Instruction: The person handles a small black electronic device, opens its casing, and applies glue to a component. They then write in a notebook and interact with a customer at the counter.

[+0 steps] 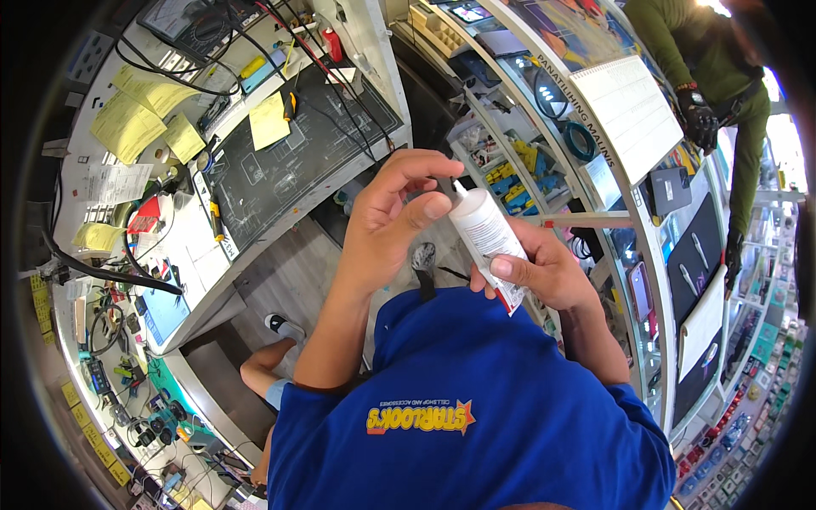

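Note:
My right hand (540, 265) is closed around the lower half of a white squeeze tube (483, 223) with a red-marked end. The tube is tilted, its narrow nozzle (459, 187) pointing up and to the left. Beside that nozzle, the thumb and fingers of my left hand (399, 204) pinch a small dark cap (445, 184). It is partly hidden between the fingertips, and I cannot tell whether it touches the nozzle. Both hands are held in the air in front of my blue shirt.
To the left, a workbench bears a dark work mat (297, 149), yellow paper notes (127, 126) and cables. Glass display shelves (595, 183) run along the right, with an open notebook (629, 110) on top. Another person in a green sleeve (742, 187) and dark gloves stands behind the counter.

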`<state>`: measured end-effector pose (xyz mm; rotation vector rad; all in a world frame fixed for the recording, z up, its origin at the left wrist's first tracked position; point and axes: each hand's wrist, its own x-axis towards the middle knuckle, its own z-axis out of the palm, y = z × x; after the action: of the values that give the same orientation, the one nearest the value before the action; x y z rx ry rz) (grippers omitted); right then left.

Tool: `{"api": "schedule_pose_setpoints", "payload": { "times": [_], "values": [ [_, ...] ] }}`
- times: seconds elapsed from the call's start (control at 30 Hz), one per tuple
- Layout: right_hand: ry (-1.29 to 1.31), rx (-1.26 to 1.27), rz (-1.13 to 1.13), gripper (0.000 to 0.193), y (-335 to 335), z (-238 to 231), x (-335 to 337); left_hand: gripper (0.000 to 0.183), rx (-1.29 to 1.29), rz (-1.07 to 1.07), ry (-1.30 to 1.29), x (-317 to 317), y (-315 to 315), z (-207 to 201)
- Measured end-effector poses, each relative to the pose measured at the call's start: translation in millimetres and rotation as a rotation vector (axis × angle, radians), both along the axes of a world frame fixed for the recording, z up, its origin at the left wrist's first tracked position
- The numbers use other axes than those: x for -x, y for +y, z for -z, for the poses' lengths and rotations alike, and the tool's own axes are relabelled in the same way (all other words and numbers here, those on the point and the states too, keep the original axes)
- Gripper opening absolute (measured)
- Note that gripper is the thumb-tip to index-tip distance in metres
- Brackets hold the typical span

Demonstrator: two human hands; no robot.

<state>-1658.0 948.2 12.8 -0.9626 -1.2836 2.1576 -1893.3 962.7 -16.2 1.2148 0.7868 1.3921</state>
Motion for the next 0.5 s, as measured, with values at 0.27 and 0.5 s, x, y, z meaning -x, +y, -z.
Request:
{"api": "schedule_pose_setpoints", "payload": {
  "times": [0.27,0.5],
  "values": [
    [-0.231,-0.213,0.014,0.045,2.7,-3.7,12.2,0.011,0.208,-0.009,0.038,23.5,6.2,5.0],
    [-0.313,-0.341,0.098,0.047,-1.2,3.4,1.4,0.02,0.11,-0.312,0.186,10.4,14.1,5.7]
  ]
}}
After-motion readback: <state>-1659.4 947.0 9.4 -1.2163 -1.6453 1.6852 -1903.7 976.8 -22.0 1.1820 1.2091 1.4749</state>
